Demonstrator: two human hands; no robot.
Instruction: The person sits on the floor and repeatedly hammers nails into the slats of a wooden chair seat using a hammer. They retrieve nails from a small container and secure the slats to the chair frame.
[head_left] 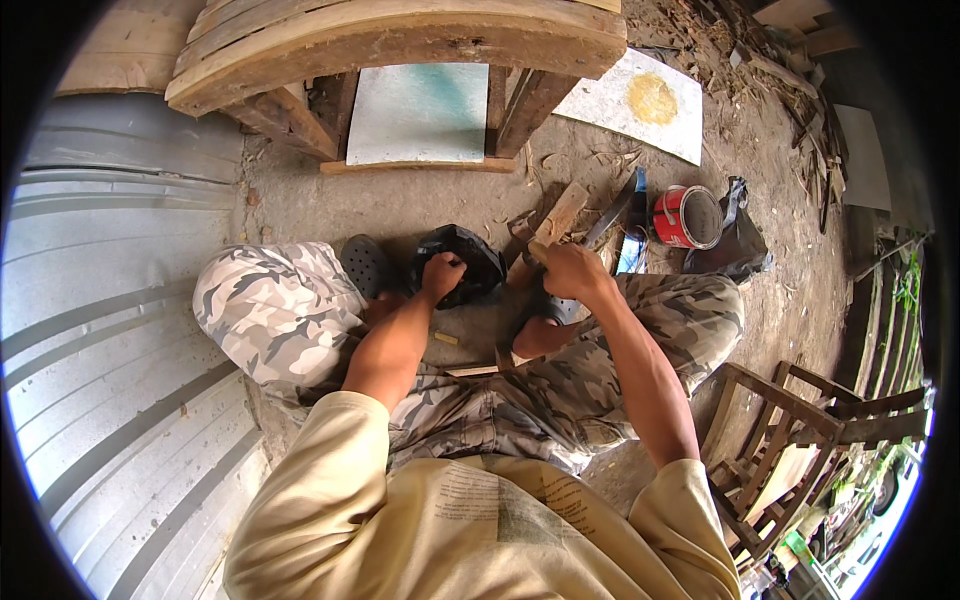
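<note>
My left hand (pixel 443 277) is at the mouth of a black plastic bag (pixel 478 255) on the ground between my feet. Its fingers are curled together, and whatever they may hold is too small to make out. My right hand (pixel 575 272) is closed around the wooden handle of what looks like a hammer (pixel 537 251), whose dark head points away from me. Just beyond it lies a wooden block (pixel 563 211). A saw-like blade (pixel 612 212) rests to the right of the block. On the ground near my lap is a small yellowish stick (pixel 446 338).
A wooden bench (pixel 400 38) stands ahead, with a white board (pixel 418 110) under it. To the right are a red can (pixel 688 217), another black bag (pixel 735 240) and a stained white board (pixel 640 105). Metal sheeting (pixel 120 270) walls the left; a wooden chair frame (pixel 780 440) stands right.
</note>
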